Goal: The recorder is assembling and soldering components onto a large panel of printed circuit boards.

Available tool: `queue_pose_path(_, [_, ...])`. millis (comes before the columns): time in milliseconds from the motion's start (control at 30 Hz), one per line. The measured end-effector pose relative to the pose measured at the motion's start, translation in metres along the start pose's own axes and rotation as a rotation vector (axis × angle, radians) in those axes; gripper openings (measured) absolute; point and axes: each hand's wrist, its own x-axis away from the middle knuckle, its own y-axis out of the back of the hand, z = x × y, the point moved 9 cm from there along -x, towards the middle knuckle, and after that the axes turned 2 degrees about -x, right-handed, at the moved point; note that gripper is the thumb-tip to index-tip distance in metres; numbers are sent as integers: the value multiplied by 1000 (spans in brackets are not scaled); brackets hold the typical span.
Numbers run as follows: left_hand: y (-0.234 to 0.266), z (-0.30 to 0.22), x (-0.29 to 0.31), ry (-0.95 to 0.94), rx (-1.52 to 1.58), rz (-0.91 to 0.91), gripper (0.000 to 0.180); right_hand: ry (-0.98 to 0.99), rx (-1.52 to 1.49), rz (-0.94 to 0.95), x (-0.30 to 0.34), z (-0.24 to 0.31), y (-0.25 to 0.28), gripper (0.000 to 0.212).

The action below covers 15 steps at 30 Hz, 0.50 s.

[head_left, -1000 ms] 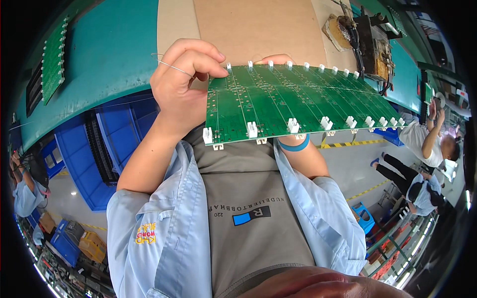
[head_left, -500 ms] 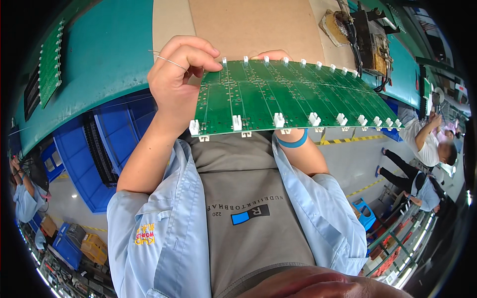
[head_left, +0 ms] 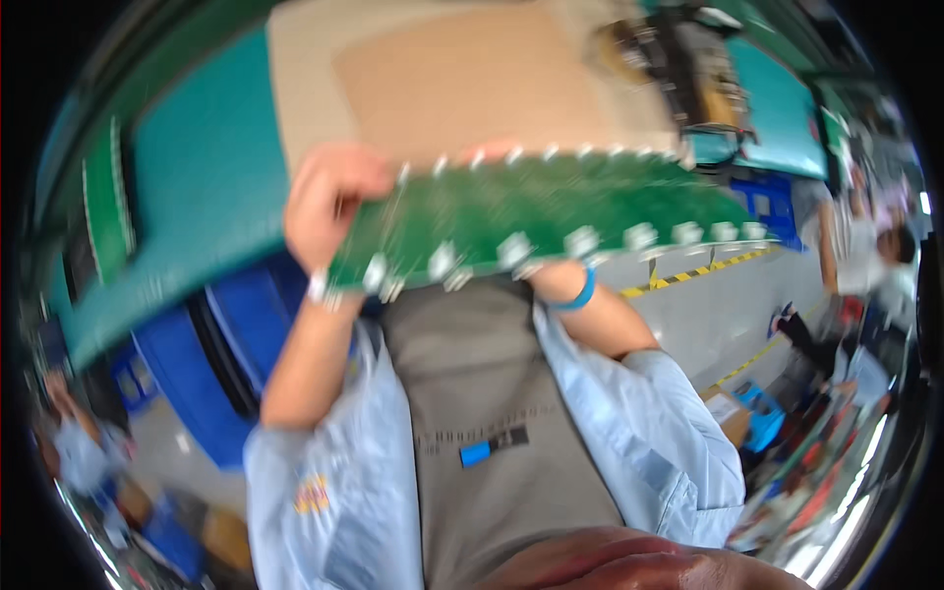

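Note:
A long green circuit board (head_left: 536, 202) hangs in the air between my hands, tilted, its two long edges lined with small white connectors. The left end is gripped by my left hand (head_left: 329, 192), thumb and fingers closed around the corner, blurred by motion. Behind the board is my right hand (head_left: 490, 151); only some fingers show over the far edge, and they hold it there. A blue wristband (head_left: 578, 291) circles my right wrist. The board covers the rest of that hand.
Brown cardboard (head_left: 462, 84) lies on the teal tabletop (head_left: 211, 138) beyond the board. A second green circuit board (head_left: 106, 202) stands at the far left. Dark equipment (head_left: 693, 74) sits at the back right. Blue bins (head_left: 192, 379) are below the table. People are at both sides.
The board and both hands have come lower and slightly left in the picture, with more tilt. The whole view has shifted and blurred. A thin wire at my left fingers no longer shows.

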Motion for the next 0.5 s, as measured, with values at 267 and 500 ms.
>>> queue_pose_path(267, [31,10,21,-240,-114,35,17,883,1043,-215,23,85,-25,12])
queue_pose_path(500, [81,106,-4,-206,305,190,16,1028,1529,46,79,52,-6,14])
